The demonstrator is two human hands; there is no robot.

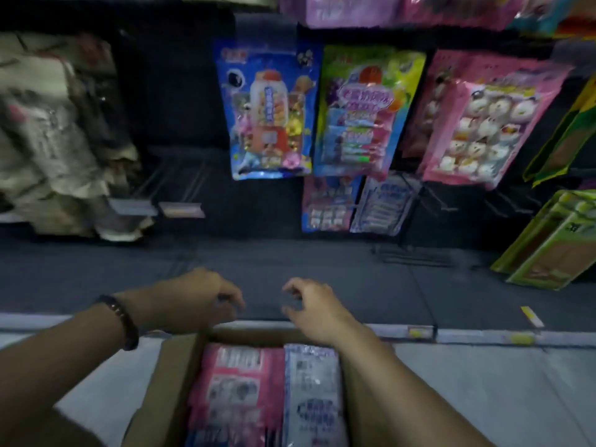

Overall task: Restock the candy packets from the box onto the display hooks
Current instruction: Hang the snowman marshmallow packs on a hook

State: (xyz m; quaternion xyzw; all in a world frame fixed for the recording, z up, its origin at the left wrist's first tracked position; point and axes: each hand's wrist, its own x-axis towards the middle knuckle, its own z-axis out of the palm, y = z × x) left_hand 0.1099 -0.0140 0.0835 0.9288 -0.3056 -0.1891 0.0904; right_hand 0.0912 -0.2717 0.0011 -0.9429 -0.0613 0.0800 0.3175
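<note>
Box point(174, 366) looks full: pink packets point(238, 382), white packets point(312, 382). Left hand point(196, 298) and right hand point(312, 304) hover over its far rim, loosely curled, empty. Beyond: hung packets point(267, 111), bare hooks point(180, 185) on the left. Most restocking likely remains.

You can read no print on the blurred packets point(270, 111) beyond your right hand point(311, 306) or in the box point(163, 375) near it.

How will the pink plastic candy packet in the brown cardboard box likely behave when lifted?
Probably floppy: the pink plastic candy packet looks like thin film, lying flat in the brown cardboard box. Likely light, being a flat pouch. Its plastic face may slip under a loose grip.
</note>
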